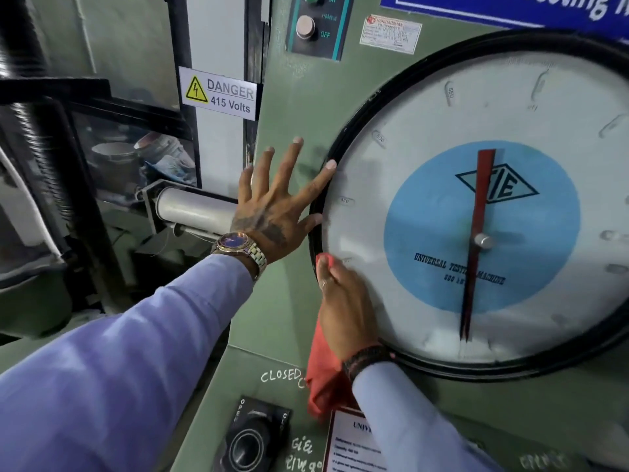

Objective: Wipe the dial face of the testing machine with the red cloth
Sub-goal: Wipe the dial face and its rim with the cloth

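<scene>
The large round dial face point(408, 137) fills the right of the view, white with a blue centre disc, a red and black pointer and a black rim. My right hand point(343, 308) presses the red cloth point(323, 376) flat against the dial's lower left edge; the cloth hangs down below my wrist and a corner shows above my fingers. My left hand point(272, 206) rests flat on the green machine panel point(292, 107) just left of the dial. Its fingers are spread, and the fingertips touch the black rim.
A black rotary knob point(250, 444) marked open and closed sits on the panel below. On/off push buttons point(306, 27) are at the top. A "Danger 415 Volts" sign point(219, 93), a white cylinder point(194, 207) and dark machine columns stand to the left.
</scene>
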Demonstrator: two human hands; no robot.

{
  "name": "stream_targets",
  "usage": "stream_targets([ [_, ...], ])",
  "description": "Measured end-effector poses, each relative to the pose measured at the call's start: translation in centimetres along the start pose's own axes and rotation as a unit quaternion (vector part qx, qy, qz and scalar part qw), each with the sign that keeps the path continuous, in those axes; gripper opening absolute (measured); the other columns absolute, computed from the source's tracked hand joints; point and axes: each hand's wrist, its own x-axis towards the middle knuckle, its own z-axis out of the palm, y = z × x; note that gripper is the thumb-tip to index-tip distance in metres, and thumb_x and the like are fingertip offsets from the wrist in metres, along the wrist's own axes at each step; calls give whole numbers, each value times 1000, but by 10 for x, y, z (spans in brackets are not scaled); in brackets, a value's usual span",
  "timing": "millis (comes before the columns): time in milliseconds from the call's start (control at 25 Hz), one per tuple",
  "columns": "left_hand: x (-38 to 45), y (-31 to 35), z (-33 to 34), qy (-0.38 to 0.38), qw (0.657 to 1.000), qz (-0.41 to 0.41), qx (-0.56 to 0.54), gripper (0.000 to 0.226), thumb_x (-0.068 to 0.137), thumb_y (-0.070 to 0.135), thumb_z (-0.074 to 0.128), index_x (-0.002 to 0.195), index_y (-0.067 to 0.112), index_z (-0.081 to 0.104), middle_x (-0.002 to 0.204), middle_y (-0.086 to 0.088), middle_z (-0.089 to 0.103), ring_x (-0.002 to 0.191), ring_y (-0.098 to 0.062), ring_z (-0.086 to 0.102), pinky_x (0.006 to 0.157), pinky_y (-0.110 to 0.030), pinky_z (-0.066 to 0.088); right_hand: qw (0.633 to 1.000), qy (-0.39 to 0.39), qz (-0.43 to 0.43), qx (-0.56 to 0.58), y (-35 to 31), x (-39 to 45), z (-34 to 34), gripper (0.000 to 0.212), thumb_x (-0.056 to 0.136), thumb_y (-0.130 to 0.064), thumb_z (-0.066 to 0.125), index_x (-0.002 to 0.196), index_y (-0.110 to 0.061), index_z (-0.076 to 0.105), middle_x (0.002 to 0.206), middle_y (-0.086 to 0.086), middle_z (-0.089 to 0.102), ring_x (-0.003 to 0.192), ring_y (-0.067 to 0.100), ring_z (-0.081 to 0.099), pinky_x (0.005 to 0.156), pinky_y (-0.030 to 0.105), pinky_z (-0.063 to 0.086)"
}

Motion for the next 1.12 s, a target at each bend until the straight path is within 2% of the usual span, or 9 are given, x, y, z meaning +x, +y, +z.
stream_targets([
  [80,-3,12,5,3,998,42,38,89,101,48,63,169,55,6,184,2,-10,166,-51,4,127,-75,19,999,33,32,4,-7,12,2,58,91,15,55,147,-1,59,149,17,63,124,42,66,110,46,55],
  [280,-13,26,11,8,996,64,65,86,105,29,61,172,45,9,184,8,-9,168,-47,-5,127,-77,10,998,-38,43,-2,14,-55,6,64,97,13,49,158,-8,46,159,13,54,139,35,57,120,40,46],
  [400,-15,44,14,-10,989,126,76,98,96,46,73,172,46,12,185,1,-4,168,-43,-7,131,-72,1,998,-21,63,-17,10,-38,14,58,100,2,32,154,-4,51,154,17,57,130,40,61,114,44,51],
  [560,-22,54,20,-36,990,124,48,95,101,45,70,173,46,8,183,-6,-12,169,-39,-8,137,-54,2,998,-25,53,-19,36,-83,7,57,97,10,54,152,-5,54,148,15,63,129,36,64,111,44,55],
  [640,-24,58,19,-40,991,124,39,97,100,44,72,173,46,7,183,-11,-13,169,-41,-8,138,-54,3,997,-43,63,-5,38,-86,10,58,98,11,49,154,-3,51,154,15,58,137,36,59,116,44,51],
  [760,-26,69,23,-38,991,124,23,102,94,48,78,172,46,12,181,-19,-12,168,-45,-9,137,-56,7,996,-42,71,-25,40,-81,13,57,97,9,42,152,-3,52,148,17,62,131,38,62,111,48,55],
  [880,-29,71,28,-27,992,125,2,104,91,56,79,172,47,15,181,-24,-11,167,-50,-8,135,-60,11,996,-33,88,-12,66,-118,0,50,99,10,59,147,-3,59,129,18,71,118,39,68,102,50,59],
  [1000,-34,87,36,-21,994,106,12,107,85,72,76,170,52,14,180,-27,-8,163,-60,-7,130,-72,9,992,-41,122,1,59,-116,9,48,105,0,40,150,-3,57,135,17,69,120,38,66,103,49,58],
  [1120,-45,111,51,2,995,102,9,104,81,82,69,167,58,18,183,-20,-2,160,-66,-2,120,-88,12,988,-14,153,28,77,-131,11,40,106,-2,46,141,-3,66,111,16,74,102,38,71,92,49,62],
])
